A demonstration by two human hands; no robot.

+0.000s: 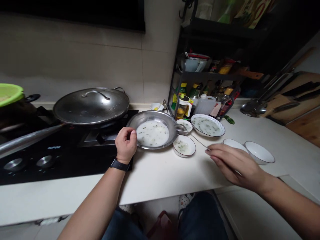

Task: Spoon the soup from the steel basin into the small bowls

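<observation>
My left hand (126, 144) is closed on the near left rim of a wide metal basin (172, 125), which holds a milky white soup (153, 133) with green bits. In my right hand (236, 163) is the thin handle of a metal ladle (196, 139). The ladle's head is beside the basin's right rim, over a small white bowl (189, 124) with some soup. Just in front of that, another bowl (185, 146) contains a little soup. A ribbed plate (207, 126) full of the same soup stands behind the ladle.
Two white bowls (260, 151) stand right, partly behind my right hand. A lidded wok (91, 106) sits on the black stove (67, 146), its long handle pointing left. A rack (176, 80) of bottles stands behind; a small dish (156, 106) holds something yellow.
</observation>
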